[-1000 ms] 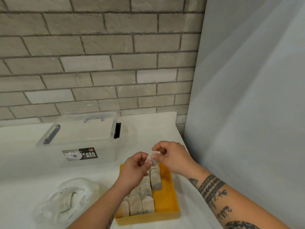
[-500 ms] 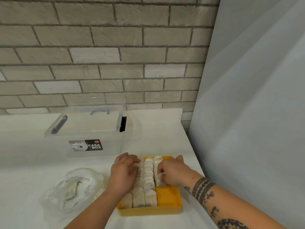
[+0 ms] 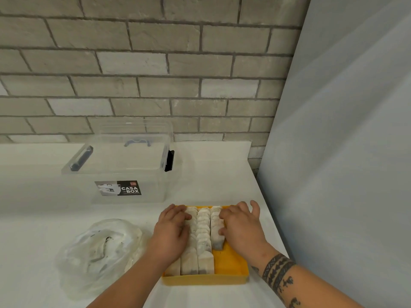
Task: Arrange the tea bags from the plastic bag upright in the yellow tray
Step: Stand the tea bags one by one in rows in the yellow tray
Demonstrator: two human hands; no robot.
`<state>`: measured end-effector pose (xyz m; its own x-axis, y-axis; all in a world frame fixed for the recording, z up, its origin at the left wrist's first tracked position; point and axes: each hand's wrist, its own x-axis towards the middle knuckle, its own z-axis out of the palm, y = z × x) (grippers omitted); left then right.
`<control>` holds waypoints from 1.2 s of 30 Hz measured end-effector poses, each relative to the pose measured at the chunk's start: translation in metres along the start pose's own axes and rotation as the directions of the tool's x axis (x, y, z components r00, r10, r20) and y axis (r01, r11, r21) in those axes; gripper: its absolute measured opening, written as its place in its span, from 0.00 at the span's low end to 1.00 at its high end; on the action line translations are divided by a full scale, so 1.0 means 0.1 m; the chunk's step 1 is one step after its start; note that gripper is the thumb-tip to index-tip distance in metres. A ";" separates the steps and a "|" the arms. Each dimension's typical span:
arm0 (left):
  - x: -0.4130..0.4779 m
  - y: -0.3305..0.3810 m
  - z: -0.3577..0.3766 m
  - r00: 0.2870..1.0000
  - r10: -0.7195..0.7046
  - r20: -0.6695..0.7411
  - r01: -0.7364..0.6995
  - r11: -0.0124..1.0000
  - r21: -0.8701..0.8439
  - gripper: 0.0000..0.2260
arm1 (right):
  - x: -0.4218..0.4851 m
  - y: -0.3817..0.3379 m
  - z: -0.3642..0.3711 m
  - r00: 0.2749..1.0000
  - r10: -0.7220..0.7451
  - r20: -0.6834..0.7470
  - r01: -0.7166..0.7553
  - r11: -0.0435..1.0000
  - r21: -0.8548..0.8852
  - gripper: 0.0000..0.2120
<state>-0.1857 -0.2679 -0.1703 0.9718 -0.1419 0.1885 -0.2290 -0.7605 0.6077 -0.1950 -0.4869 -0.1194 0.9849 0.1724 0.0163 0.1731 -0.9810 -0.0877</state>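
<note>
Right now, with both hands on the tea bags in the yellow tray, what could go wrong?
1. The row of tea bags under the right hand stops short, with bare yellow tray floor in front of it; once that hand lifts, the front bags may tip forward.
2. The left hand lies flat on the packed rows; pressing hard could crush or tear bags.

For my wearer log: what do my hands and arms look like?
Left hand and right hand are bare: no gloves, rings or sleeves visible. The right forearm carries dark tattoos: patterned bands near the wrist, small figures beyond. The left forearm shows none.
</note>
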 end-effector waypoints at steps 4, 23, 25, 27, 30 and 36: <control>-0.01 0.01 0.02 0.999 -0.030 -0.033 0.028 0.999 -0.040 0.18 | -0.21 -0.17 -0.10 0.995 0.089 0.054 -0.102 0.935 0.341 0.22; 0.01 0.09 -0.07 0.972 -0.207 0.114 0.218 0.971 -0.095 0.24 | 0.00 -0.48 0.35 0.918 0.368 0.145 -0.395 0.828 0.399 0.27; 0.02 0.09 -0.07 0.972 -0.201 0.119 0.213 0.972 -0.100 0.24 | -0.02 -0.48 0.36 0.913 0.385 0.136 -0.405 0.813 0.418 0.29; 0.02 0.10 -0.07 0.972 -0.199 0.127 0.213 0.970 -0.114 0.24 | -0.03 -0.49 0.36 0.908 0.397 0.132 -0.414 0.803 0.429 0.29; 0.03 0.08 -0.06 0.970 -0.195 0.142 0.215 0.967 -0.136 0.24 | -0.04 -0.47 0.38 0.897 0.419 0.138 -0.433 0.777 0.457 0.28; 0.03 0.06 -0.10 0.972 -0.171 0.163 0.195 0.970 -0.148 0.24 | -0.11 -0.49 0.15 0.877 0.424 0.224 -0.474 0.692 0.544 0.22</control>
<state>-0.1841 -0.2666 -0.1589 0.9927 -0.1113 -0.0464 -0.0407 -0.6713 0.7400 -0.2143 -0.4394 -0.1298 0.9377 -0.2450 -0.2464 -0.3465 -0.7123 -0.6104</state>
